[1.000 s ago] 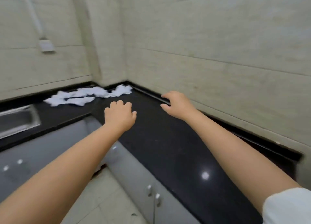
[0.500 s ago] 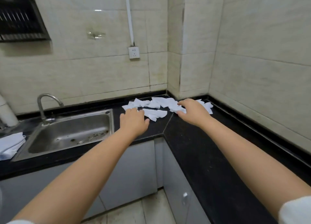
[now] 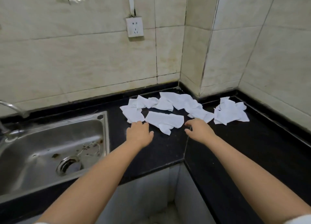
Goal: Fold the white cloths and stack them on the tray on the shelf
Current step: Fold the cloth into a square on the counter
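Clearly nothing is folded yet: from the head view, the left hand hovers loose and holding nothing, its fingertips at the near edge of the leftmost cloth, while the right hand is spread just short of another cloth, with the nearest cloth lying between the two hands. The rest sit crumpled and overlapping beyond the fingers toward the corner, so a careless grab could drag up two together or sweep one left of the left hand into the sink. Neither tray nor shelf is in view, so I cannot tell where the stack goes.
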